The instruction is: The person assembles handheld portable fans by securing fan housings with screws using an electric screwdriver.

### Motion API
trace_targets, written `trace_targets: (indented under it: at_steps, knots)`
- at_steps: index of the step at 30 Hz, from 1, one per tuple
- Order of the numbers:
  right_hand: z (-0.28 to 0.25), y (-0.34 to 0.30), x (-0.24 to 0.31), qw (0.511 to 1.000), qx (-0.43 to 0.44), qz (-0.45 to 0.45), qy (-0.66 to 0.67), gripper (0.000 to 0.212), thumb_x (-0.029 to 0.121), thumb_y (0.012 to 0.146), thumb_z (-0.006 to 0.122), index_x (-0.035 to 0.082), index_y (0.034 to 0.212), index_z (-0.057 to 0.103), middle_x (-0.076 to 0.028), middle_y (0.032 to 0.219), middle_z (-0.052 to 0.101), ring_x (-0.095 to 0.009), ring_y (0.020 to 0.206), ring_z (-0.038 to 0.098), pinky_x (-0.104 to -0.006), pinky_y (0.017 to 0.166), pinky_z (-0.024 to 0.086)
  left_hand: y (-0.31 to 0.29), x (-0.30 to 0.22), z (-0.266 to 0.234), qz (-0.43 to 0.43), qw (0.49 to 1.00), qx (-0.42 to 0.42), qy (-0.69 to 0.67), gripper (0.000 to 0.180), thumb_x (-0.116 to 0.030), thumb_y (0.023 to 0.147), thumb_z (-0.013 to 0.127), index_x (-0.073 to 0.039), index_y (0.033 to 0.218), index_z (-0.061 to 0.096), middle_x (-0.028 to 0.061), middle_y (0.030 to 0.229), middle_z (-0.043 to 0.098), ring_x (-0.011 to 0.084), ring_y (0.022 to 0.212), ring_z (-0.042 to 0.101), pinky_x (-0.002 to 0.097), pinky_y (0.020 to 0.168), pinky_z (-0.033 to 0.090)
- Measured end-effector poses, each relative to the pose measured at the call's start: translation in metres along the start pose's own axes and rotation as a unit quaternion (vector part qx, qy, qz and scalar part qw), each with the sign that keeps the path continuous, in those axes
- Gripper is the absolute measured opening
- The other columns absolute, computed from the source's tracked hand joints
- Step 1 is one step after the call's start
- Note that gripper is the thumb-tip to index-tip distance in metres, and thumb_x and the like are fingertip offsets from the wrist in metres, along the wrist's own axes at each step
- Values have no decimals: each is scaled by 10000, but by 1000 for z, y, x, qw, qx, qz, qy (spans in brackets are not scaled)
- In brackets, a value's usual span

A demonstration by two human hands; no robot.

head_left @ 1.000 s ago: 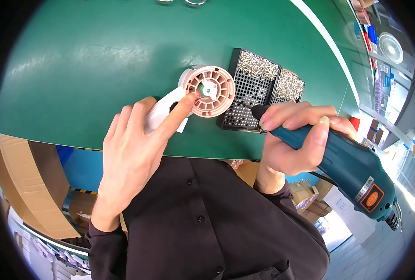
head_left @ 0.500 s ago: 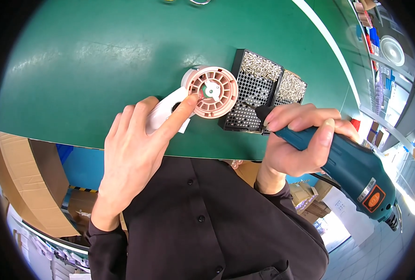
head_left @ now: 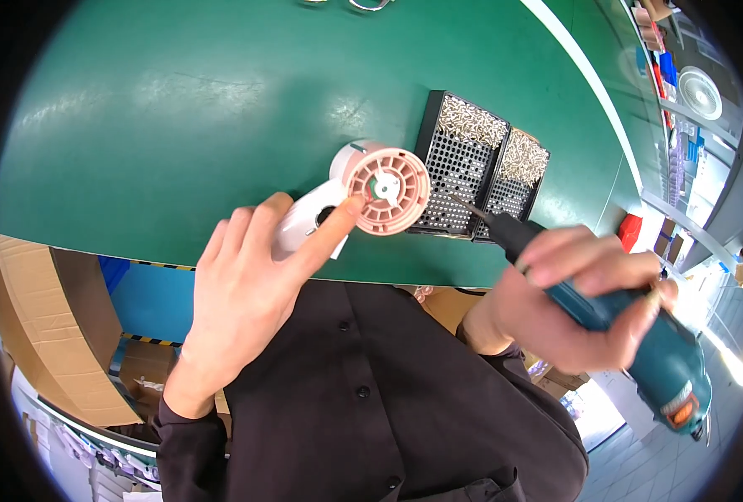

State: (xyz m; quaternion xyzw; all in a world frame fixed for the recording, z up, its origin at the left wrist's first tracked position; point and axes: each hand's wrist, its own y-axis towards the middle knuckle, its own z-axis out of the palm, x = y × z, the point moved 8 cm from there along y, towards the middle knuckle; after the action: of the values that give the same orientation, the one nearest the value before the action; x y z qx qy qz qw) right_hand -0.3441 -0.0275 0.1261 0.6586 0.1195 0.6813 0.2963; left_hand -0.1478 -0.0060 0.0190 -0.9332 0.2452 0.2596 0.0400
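My left hand (head_left: 250,289) is closed round the white handle of a small pink-and-white fan housing (head_left: 390,213), its index fingertip on the rim of the round pink end. Radial slots ring that end, and a white hub sits in the middle. My right hand (head_left: 576,293) grips a teal electric screwdriver (head_left: 664,368), its black nose pointing up and left. The thin bit (head_left: 470,206) reaches over the lower holes of a black screw tray (head_left: 457,159). Whether a screw sits on the bit tip, I cannot tell.
A second black screw tray (head_left: 518,159) adjoins the first; loose silver screws heap at the far end of both. Everything stands near the front edge of the green table (head_left: 179,125). A red object (head_left: 630,232) lies at the right, and an open cardboard box (head_left: 53,326) stands lower left.
The screwdriver has drawn back to the right and toward me, showing its bit over the tray. My left hand and the fan housing have shifted slightly nearer and right.
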Motion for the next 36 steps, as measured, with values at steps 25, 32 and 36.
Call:
trace_targets:
  at_steps: [25, 32, 36]
  knots:
    - [91, -20, -32, 977, 203, 66, -24, 163, 200, 1002, 368, 68, 1069, 299, -173, 753, 491, -280, 423, 502, -432, 410, 505, -9, 1, 2, 18, 999, -40, 4, 606, -136, 723, 641, -294, 1303, 567, 110, 993, 581, 184, 736, 520, 267, 632, 430]
    - [90, -16, -33, 978, 192, 75, -13, 170, 196, 973, 434, 86, 1058, 336, -160, 692, 477, -285, 419, 501, -424, 408, 488, -11, 0, 0, 26, 998, -57, 18, 609, -144, 727, 643, -295, 1311, 562, 119, 994, 591, 184, 737, 530, 266, 635, 436]
    - [86, -15, -20, 965, 249, 57, 58, 251, 110, 934, 465, 90, 1168, 377, -132, 742, 498, -299, 461, 523, -426, 430, 495, -11, -1, 1, 13, 999, -34, 31, 629, -130, 728, 638, -293, 1330, 551, 120, 994, 581, 190, 753, 533, 280, 644, 447]
